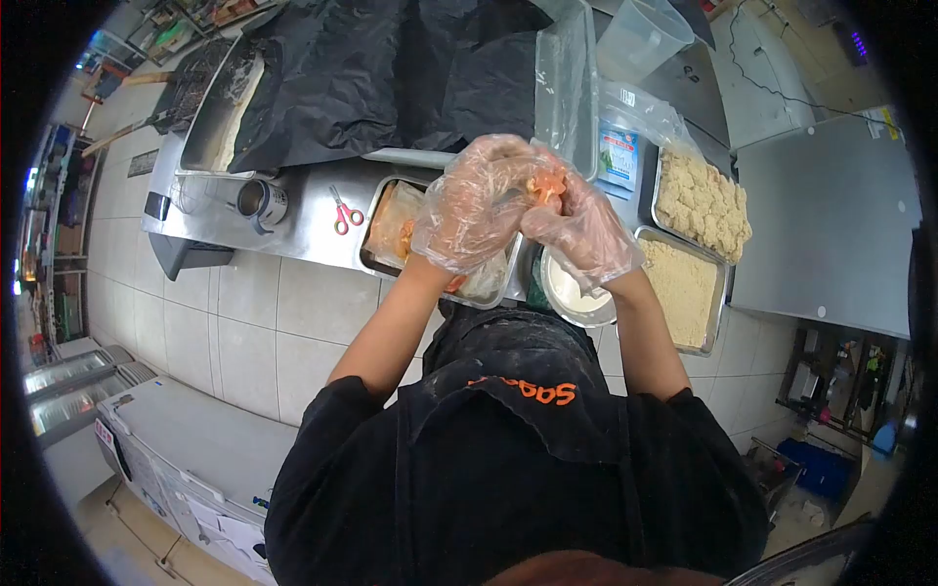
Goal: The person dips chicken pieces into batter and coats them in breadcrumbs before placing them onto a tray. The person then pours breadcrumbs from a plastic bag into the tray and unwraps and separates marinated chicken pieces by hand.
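Both of my hands wear clear plastic gloves and meet in front of me, above the table edge. Between them is a pinkish-orange piece of raw meat (548,188). My left hand (473,210) curls around its left side, and my right hand (588,230) closes on it from the right. Below the left hand is a metal tray (368,234) with plastic bags and more raw meat, partly covered by my hand. Under my right hand stands a round bowl (589,317) of white liquid. To its right, pale crumbs (676,288) fill another metal tray.
Crumb-coated pieces (700,203) fill a tray at the right. Red-handled scissors (345,211) and a metal mug (262,203) lie to the left on the steel table. Black plastic sheeting (391,78) covers the back. A clear pitcher (640,44) and blue-white packet (618,158) stand back right.
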Demonstrator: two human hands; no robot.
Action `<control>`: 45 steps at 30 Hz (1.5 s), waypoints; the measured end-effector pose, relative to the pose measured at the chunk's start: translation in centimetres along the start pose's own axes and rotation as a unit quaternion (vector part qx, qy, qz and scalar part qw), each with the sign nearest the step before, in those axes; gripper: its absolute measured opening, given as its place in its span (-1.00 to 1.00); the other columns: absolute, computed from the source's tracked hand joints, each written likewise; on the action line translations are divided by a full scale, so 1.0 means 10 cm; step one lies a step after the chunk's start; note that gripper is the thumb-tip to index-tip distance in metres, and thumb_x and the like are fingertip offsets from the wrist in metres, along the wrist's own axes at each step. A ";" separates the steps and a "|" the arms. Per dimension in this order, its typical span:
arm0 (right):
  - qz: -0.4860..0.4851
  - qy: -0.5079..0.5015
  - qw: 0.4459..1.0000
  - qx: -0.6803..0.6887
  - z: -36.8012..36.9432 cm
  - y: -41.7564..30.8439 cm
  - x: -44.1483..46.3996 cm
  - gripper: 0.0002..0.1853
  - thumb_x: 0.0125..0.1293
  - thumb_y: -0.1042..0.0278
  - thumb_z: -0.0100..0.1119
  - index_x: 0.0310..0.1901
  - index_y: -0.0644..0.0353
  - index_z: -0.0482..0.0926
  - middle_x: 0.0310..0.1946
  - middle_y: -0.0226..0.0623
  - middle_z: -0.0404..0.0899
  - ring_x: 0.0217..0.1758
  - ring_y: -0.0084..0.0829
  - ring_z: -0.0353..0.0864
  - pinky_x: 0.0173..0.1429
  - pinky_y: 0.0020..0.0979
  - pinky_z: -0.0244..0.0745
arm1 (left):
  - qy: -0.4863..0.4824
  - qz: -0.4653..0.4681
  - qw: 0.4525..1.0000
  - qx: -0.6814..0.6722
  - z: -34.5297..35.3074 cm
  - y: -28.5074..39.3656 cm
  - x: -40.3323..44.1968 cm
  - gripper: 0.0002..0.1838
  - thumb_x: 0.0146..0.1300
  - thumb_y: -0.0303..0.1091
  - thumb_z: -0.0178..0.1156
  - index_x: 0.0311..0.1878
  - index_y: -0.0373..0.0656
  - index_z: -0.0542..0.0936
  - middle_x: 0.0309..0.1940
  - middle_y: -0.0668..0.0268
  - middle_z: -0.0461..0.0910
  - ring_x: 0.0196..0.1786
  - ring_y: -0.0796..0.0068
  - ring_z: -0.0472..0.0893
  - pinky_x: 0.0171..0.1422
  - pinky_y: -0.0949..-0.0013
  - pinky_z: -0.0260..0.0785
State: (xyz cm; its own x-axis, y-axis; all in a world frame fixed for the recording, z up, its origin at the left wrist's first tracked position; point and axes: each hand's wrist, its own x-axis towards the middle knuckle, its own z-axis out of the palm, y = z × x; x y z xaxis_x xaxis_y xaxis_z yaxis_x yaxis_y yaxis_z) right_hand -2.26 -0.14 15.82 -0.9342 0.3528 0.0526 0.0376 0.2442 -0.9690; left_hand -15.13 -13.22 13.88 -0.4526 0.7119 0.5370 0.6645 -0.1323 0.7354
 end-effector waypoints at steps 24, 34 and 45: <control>0.117 -0.030 0.991 0.051 -0.18 0.11 0.00 -0.70 0.30 0.30 0.30 -0.07 0.35 0.61 -0.26 -0.31 0.67 -0.26 -0.58 0.61 -0.15 -0.51 0.53 | -0.104 -0.402 0.785 -0.459 0.04 -0.27 -0.14 -0.50 0.27 -0.28 0.31 0.23 -0.26 0.48 -0.02 0.25 0.61 -0.06 0.51 0.64 0.00 0.47 0.57; 0.183 0.053 0.980 0.060 0.04 0.26 -0.04 -0.69 0.19 0.45 0.41 -0.08 0.43 0.62 -0.35 -0.26 0.69 -0.38 -0.58 0.62 -0.30 -0.54 0.54 | -0.198 -0.319 0.917 -0.134 -0.01 -0.04 -0.15 -0.54 0.17 -0.18 0.38 0.04 -0.29 0.62 -0.11 0.16 0.68 -0.10 0.36 0.65 -0.01 0.33 0.47; 0.044 0.063 0.987 -0.144 0.09 0.27 -0.09 -0.68 0.29 0.28 0.30 0.02 0.26 0.68 -0.43 -0.30 0.69 -0.37 -0.61 0.62 -0.31 -0.53 0.53 | -0.148 -0.171 0.952 0.206 0.54 -0.42 -0.52 -0.60 0.33 -0.15 0.05 0.18 -0.02 0.53 -0.10 0.14 0.66 -0.14 0.14 0.67 0.00 0.10 0.54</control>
State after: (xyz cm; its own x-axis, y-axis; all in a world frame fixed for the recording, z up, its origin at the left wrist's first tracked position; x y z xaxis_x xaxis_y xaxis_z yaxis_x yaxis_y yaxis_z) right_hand -1.69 -0.65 12.96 -0.8715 0.4900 0.0179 0.2338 0.4474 -0.8633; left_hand -12.42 -12.63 5.77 -0.5376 0.8360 0.1101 0.7131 0.3810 0.5885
